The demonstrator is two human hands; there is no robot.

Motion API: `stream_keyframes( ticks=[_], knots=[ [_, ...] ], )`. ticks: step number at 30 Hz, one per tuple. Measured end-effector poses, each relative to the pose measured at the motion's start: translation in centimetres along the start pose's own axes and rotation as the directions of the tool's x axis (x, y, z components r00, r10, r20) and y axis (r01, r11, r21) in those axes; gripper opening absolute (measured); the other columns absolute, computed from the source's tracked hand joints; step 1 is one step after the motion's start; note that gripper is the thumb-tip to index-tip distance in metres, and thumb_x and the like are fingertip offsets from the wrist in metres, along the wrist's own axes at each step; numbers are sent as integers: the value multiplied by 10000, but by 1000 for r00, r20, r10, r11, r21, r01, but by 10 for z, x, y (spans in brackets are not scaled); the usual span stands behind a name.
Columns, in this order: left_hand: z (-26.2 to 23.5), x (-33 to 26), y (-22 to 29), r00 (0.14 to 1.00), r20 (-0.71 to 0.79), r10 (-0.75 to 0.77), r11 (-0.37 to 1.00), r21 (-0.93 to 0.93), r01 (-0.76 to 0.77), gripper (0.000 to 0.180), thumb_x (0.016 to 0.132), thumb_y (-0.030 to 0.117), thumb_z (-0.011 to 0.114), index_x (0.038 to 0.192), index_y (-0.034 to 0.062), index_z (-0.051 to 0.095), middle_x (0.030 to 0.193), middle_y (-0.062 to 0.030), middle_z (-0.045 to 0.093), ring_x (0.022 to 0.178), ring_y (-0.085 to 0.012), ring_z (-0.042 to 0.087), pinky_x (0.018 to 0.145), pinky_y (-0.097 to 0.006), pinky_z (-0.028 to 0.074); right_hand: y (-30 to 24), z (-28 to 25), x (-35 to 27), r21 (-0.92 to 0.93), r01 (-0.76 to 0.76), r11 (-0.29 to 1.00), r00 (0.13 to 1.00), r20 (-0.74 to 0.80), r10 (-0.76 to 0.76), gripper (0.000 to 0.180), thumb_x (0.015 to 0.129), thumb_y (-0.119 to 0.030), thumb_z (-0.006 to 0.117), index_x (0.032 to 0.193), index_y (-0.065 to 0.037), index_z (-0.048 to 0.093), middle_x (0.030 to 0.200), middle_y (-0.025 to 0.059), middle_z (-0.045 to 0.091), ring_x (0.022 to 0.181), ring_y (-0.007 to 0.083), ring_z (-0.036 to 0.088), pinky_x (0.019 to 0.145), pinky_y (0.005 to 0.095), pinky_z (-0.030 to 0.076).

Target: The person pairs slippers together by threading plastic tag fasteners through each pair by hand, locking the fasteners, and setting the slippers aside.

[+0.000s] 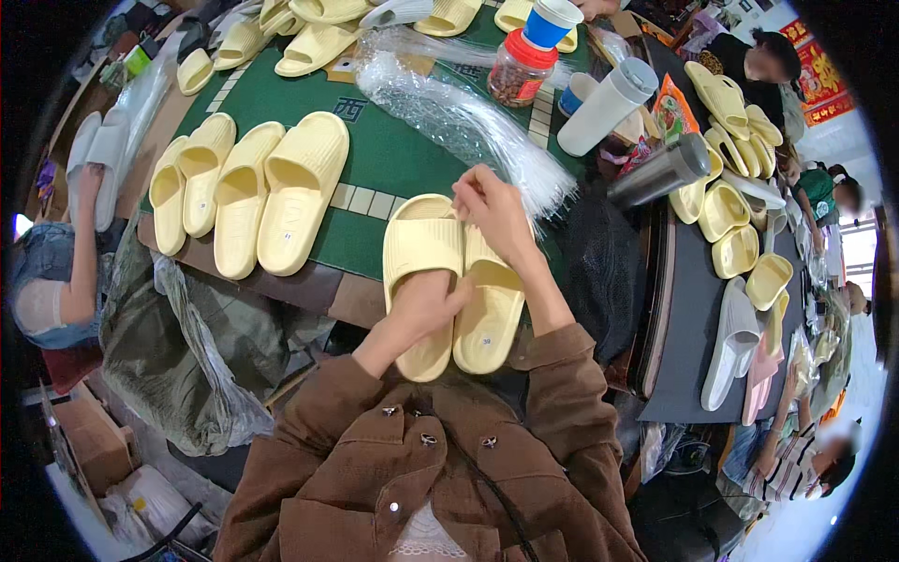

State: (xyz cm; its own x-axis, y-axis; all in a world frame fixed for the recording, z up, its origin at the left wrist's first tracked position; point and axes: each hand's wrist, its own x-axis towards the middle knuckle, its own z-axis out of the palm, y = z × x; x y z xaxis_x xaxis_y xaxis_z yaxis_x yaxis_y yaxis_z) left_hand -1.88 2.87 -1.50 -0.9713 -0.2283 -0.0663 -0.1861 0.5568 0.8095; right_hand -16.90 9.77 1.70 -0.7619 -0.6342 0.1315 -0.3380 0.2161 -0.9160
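Hands (426,304) at yellow slippers (426,245), white insole label (487,340)

A strand bundle (440,103) lies on a table (375,173), two slipper pairs (312,155) to its left and a tumbler (607,108) to its right. Before the bundle is a third pair (424,245); behind it, more slippers (449,17).

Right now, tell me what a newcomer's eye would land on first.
Probably the pale yellow pair of slippers at the centre, with the left hand reaching under one strap and the right hand near the other's toe end. Next, the shiny bundle of clear strands across the green tabletop, and the red-lidded jar beyond it, topped by a blue-and-white cup.
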Motion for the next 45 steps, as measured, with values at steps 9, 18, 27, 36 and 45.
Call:
stream_keyframes(
  ticks=[9, 18, 27, 36, 45],
  knots=[
    [-20, -45, 7, 993, -22, 117, 992, -36, -118, 337, 794, 74, 531, 1092, -64, 461, 994, -263, 508, 981, -455, 475, 853, -471, 398, 6, 2, -3, -292, 310, 905, 930, 290, -225, 258, 843, -295, 619, 896, -48, 670, 803, 91, 617, 734, 282, 602, 666, 353, 468],
    [-17, -53, -2, 931, -365, 5, 989, -136, -59, 143, 848, -3, 520, 952, -90, 567, 850, -197, 574, 760, -351, 585, 676, -366, 462, -4, -1, -5, -370, 181, 911, 938, 343, -47, 326, 830, -370, 580, 777, -65, 685, 781, 110, 646, 739, 321, 618, 636, 419, 470],
    [16, -23, -12, 883, -110, -457, 175, -984, -32, 228, 938, 72, 499, 1130, -36, 556, 1065, -73, 618, 900, -187, 604, 793, -310, 487, -4, -3, -6, -260, 153, 954, 944, 325, -63, 306, 826, -301, 611, 792, 3, 623, 676, 131, 580, 619, 253, 563, 591, 353, 433],
    [19, 1, 13, 775, -151, -614, 87, -988, -124, 264, 940, 63, 456, 1191, -8, 497, 1121, -80, 576, 973, -176, 587, 801, -314, 496, 9, -2, -2, -157, 131, 979, 950, 303, -78, 262, 841, -212, 600, 803, 47, 601, 669, 85, 527, 623, 140, 487, 578, 308, 405],
    [18, -11, -3, 846, -155, -509, 159, -984, -85, 280, 892, -6, 446, 1164, -12, 514, 1073, -66, 582, 894, -162, 586, 755, -281, 479, 5, -2, -2, -155, 74, 985, 955, 297, -25, 256, 846, -221, 603, 849, 34, 624, 705, 82, 565, 643, 138, 487, 598, 299, 404]
  ],
)
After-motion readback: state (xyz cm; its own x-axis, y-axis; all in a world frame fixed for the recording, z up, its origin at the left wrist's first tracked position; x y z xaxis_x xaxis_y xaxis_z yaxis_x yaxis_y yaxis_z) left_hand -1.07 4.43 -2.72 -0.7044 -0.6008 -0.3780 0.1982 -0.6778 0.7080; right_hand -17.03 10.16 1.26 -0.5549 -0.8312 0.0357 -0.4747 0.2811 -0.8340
